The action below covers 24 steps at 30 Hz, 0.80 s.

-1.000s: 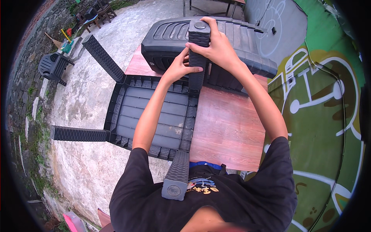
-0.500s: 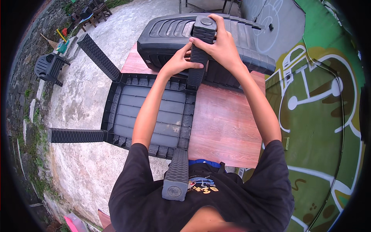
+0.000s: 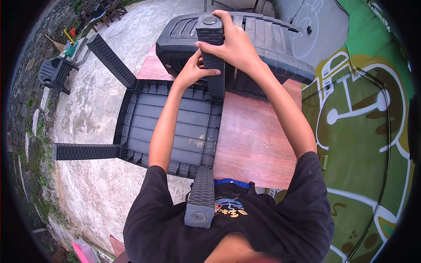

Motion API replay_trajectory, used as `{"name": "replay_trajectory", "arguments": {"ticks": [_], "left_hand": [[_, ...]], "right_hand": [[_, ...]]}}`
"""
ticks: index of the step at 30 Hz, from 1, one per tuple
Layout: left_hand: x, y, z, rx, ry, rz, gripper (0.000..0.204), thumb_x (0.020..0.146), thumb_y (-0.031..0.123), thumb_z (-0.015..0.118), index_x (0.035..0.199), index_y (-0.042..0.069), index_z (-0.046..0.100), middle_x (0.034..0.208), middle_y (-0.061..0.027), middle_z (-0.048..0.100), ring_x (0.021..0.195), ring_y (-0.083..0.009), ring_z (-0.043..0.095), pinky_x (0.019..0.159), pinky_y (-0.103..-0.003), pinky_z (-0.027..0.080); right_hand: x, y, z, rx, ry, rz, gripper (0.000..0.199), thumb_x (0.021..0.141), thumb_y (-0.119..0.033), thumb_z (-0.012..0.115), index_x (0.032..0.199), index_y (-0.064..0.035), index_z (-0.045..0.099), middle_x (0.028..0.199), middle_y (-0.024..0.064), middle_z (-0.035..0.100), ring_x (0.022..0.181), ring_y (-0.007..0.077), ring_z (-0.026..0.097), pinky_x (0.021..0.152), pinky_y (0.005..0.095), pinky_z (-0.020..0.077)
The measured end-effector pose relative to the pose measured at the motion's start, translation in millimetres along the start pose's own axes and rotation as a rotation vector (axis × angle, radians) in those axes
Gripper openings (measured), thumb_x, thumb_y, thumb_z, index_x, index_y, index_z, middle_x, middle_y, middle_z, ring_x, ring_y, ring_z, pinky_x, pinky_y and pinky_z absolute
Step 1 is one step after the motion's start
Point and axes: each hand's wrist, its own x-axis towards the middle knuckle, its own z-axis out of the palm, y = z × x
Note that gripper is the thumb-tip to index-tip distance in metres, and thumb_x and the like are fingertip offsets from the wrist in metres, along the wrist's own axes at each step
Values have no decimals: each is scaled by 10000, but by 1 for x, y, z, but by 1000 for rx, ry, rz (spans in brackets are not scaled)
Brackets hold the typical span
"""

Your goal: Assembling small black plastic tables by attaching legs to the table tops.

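Two hands on one chair leg (image 3: 211,52), head view only. The leg is dark grey, ribbed plastic, standing up from the far right corner of an upturned chair seat (image 3: 171,127), at approx 12 o'clock in frame.

R hand (image 3: 234,46): wrapped over the leg's upper part from the right, fingers curled tight round it, thumb side toward the cap. L hand (image 3: 193,70): lower on the same leg, from the left; fingers pressed together flat across the ribs, thumb not visible (can't tell its position).

The seat lies underside-up, part on a reddish wooden table (image 3: 254,140), part overhanging the concrete floor (image 3: 87,184). Other legs: one at 10 o'clock (image 3: 110,61), one at 9 (image 3: 85,151), one near-side at 6 (image 3: 201,197), pointing at the camera. Chair backrest (image 3: 263,48) lies at 1 o'clock, behind the hands. Another dark chair (image 3: 55,74) sits well apart at 10 o'clock.
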Motion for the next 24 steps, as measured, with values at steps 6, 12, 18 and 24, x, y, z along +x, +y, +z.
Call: {"name": "replay_trajectory", "arguments": {"ticks": [6,12,18,24], "left_hand": [[0,-3,8,30,45,45,913,693,166,926,1465,80,446,1200,-80,659,1161,-189,610,1040,-374,476],[10,-18,23,33,-70,32,1077,692,162,919,1576,83,308,1352,-136,593,1225,-209,581,1060,-377,462],[18,-22,21,64,-99,30,1101,692,187,910,1591,95,281,1413,-101,556,1253,-227,563,1071,-388,454],[13,-20,19,10,-57,-7,1120,675,183,921,1591,105,281,1368,-110,583,1242,-218,568,1076,-385,445]], "right_hand": [[-5,-1,-7,-2,-12,37,824,766,-379,848,1377,-40,410,793,166,683,675,263,678,651,368,531],[-39,20,-10,-32,-1,233,806,796,-400,834,1383,-115,362,894,187,722,774,276,723,723,379,559],[-24,25,-29,109,-96,198,871,798,-461,825,1437,-72,379,1066,258,689,990,341,695,884,448,538],[-1,18,-30,-17,370,-136,755,904,-444,715,1445,-13,412,1390,237,537,1187,400,612,989,459,499]]}}
